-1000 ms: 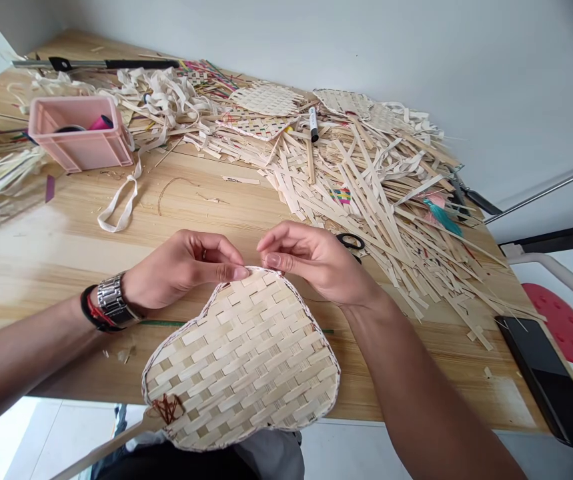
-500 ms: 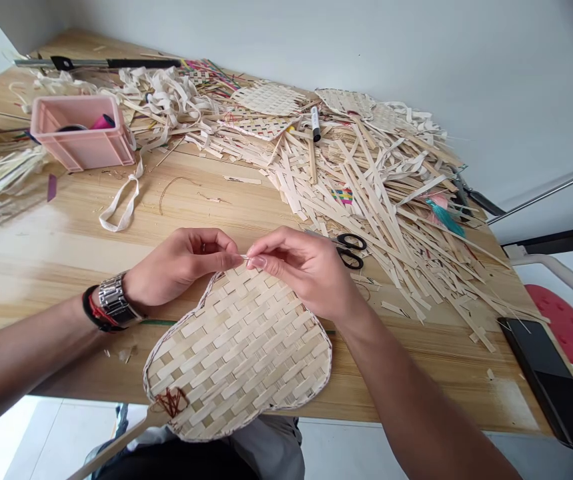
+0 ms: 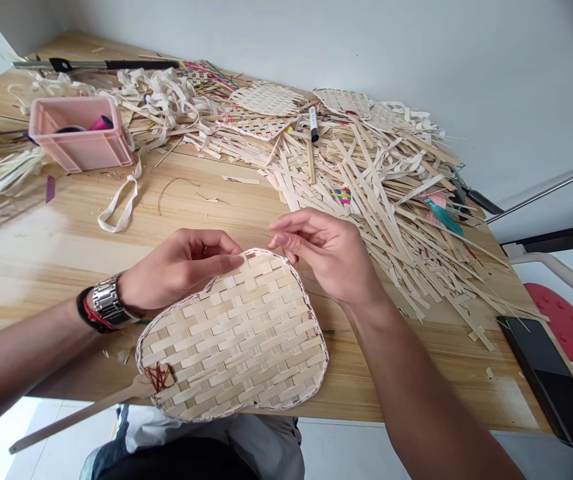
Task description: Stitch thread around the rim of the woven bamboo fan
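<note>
A woven bamboo fan (image 3: 231, 337) lies tilted over the table edge, its rim bound with thin whipped cord and its flat handle (image 3: 81, 412) pointing to the lower left. Reddish-brown stitching (image 3: 159, 377) crosses the handle's base. My left hand (image 3: 179, 267) grips the fan's top rim between thumb and fingers. Just right of it, my right hand (image 3: 326, 257) pinches a fine thread (image 3: 291, 270) that runs down to the rim. Black-handled scissors are hidden behind my right hand.
A large pile of bamboo strips (image 3: 366, 173) covers the wooden table's (image 3: 41, 267) far side. A pink plastic crate (image 3: 80, 137) stands at back left, and a black marker (image 3: 314, 124) lies on woven mats. A dark tablet (image 3: 541, 373) rests at the right edge.
My right hand has moved up and right, away from my left hand, drawing the thread out. The fan has turned, swinging its handle further left. The scissors are now covered.
</note>
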The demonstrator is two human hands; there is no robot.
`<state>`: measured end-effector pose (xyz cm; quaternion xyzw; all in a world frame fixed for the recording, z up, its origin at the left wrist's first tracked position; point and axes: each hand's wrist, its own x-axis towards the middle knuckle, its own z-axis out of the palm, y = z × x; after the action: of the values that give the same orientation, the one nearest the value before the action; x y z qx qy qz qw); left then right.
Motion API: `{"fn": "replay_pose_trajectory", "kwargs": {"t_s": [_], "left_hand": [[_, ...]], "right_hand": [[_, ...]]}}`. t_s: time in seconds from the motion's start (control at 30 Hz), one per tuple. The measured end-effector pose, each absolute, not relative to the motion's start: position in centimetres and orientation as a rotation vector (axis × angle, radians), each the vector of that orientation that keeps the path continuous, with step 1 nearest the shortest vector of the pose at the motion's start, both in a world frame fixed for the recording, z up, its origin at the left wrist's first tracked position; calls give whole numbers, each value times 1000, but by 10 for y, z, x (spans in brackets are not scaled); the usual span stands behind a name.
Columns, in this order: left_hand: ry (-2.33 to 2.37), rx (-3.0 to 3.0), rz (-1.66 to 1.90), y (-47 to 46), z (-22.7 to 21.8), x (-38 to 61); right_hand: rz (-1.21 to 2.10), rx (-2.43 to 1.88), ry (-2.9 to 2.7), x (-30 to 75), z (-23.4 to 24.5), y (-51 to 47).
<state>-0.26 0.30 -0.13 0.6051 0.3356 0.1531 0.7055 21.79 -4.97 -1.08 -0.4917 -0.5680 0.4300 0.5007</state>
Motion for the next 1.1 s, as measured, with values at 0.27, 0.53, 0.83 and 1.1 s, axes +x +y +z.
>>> {"fn": "replay_pose_trajectory", "kwargs": {"t_s": [0.27, 0.53, 0.83, 1.1], "left_hand": [[650, 1388, 368, 0, 2, -2], [575, 1402, 389, -2, 4, -2], [567, 1470, 452, -6, 8, 2], [608, 1442, 412, -6, 5, -2]], "right_hand": [[1322, -1161, -1501, 226, -12, -45], [1355, -1106, -1436, 226, -10, -48], [1371, -1075, -1455, 225, -10, -48], [1347, -1106, -1432, 226, -14, -47]]}}
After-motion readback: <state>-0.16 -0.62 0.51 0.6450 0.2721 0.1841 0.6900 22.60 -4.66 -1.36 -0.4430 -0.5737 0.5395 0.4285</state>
